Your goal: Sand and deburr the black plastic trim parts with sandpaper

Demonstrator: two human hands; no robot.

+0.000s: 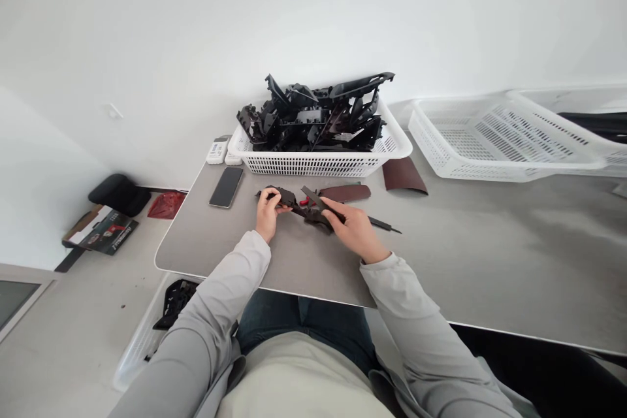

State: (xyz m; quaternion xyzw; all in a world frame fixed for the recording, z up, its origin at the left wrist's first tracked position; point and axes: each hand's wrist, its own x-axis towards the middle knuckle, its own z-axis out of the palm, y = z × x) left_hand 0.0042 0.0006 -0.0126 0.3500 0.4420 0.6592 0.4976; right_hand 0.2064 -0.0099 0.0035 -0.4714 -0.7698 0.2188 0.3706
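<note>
Pinching the black plastic part (287,198) at its left end, the left hand (267,214) closes on it above the grey table (465,241); the right hand (356,230) clamps a dark flat bar (313,197) over its right end. Print on the white case (217,151) and floor box (108,230) is illegibly small.

My left hand (269,214) grips one end of a black plastic part (285,198) above the grey table (304,261), while my right hand (356,230) holds a flat dark strip (318,199) against its other end; a phone (226,187) lies off to my left, and a white basket (313,164) heaped with black pieces (313,116) stands just beyond my hands
</note>
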